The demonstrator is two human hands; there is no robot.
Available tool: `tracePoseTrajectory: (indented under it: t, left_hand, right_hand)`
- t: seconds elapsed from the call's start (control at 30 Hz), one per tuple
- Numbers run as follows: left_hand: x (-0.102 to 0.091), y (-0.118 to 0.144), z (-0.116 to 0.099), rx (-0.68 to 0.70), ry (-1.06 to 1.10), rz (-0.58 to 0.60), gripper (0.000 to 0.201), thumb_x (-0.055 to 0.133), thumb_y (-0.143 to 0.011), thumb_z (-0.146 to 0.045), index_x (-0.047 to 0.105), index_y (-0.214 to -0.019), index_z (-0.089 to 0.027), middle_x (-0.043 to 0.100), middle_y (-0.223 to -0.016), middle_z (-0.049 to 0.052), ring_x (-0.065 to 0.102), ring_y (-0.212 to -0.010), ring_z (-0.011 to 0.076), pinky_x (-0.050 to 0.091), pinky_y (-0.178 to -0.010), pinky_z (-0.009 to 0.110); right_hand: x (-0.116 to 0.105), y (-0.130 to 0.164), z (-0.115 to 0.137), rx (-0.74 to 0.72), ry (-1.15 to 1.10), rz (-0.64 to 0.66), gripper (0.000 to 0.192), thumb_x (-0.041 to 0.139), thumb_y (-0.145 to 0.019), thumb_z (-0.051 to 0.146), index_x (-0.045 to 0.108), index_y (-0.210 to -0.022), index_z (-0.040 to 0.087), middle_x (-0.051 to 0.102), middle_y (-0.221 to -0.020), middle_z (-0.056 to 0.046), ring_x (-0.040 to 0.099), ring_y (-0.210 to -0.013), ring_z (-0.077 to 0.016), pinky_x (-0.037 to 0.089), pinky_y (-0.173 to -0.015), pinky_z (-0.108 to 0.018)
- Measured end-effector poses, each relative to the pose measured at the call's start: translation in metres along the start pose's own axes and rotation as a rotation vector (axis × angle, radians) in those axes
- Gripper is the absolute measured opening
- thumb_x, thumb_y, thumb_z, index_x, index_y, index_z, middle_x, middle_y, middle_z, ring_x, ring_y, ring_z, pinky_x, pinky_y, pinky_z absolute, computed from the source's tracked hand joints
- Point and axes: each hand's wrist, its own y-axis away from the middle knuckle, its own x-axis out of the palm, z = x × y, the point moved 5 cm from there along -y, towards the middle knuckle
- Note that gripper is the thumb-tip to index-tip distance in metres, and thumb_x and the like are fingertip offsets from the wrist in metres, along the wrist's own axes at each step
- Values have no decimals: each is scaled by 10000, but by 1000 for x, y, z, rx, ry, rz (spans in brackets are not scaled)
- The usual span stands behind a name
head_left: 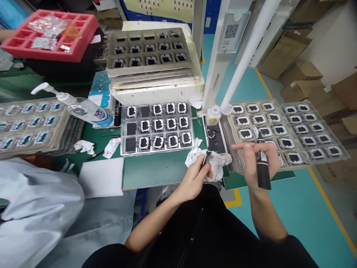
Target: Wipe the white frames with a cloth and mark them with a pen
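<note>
My right hand (pixel 252 163) is closed around a thick black marker (pixel 263 171) with a white label. The marker's narrow end points away from me over the right-hand plastic tray (pixel 245 143), which holds white-framed parts with dark centres. Whether its tip touches a part, I cannot tell. In my left hand (pixel 193 178) is a slim black pen-like piece (pixel 206 158) with light print, gripped between thumb and fingers. Beneath it lies a crumpled, stained white tissue (pixel 221 167), beside a narrow open box (pixel 206 130) of small black items.
A middle tray (pixel 156 147) holds similar framed parts. Behind it stand stacked trays (pixel 150 70). A pump bottle (pixel 89 111) leans at left, and a small white bottle (pixel 213 115) stands by a post. A person's grey sleeve (pixel 41 208) is close on the left.
</note>
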Motion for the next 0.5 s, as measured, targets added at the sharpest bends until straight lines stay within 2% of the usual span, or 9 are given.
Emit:
tracePoseTrajectory:
  t: [0.07,0.13,0.23,0.3,0.4,0.5]
  left_hand:
    - [-1,-12,2,-31,277,-141,354,669,-1103,-544,617,-1254,-227,819,-995,56,742,-983,231,527,-910,343]
    - [3,-28,4,-86,501,-231,388,770,-1039,-550,558,-1123,-235,853,-1043,91,745,-961,215,504,-803,301]
    - [13,-60,1,-167,596,-211,289,752,-1069,-421,564,-1058,-201,847,-994,106,694,-700,133,387,-586,233]
    - [18,-83,1,-242,570,-206,205,669,-1127,-342,568,-1047,-183,820,-925,95,695,-603,113,390,-532,211]
    - [21,-110,3,-307,511,-245,125,638,-1141,-240,538,-1094,-181,745,-801,34,764,-610,146,580,-644,232]
    - [23,-126,8,-335,466,-262,136,631,-1108,-125,526,-1192,-146,732,-797,41,805,-649,179,679,-801,314]
  right_hand:
    - [-5,4,-8,12,23,-13,289,774,-1047,365,565,-868,277,815,-756,7,843,-724,-255,613,-717,-392]
    - [-7,12,-14,14,20,8,298,787,-1032,379,570,-856,275,796,-731,15,838,-701,-257,605,-688,-386]
    - [-4,25,-19,38,16,30,315,801,-1020,394,574,-839,272,800,-731,12,811,-661,-238,594,-680,-376]
    - [-1,32,-21,56,19,43,330,808,-1015,415,576,-831,271,806,-735,9,791,-647,-227,599,-689,-374]
    - [2,38,-22,74,32,53,339,811,-1015,440,585,-832,266,807,-733,6,791,-677,-224,629,-745,-376]
    - [3,40,-25,86,36,62,329,808,-1021,431,598,-840,255,816,-748,-4,807,-710,-228,625,-754,-362]
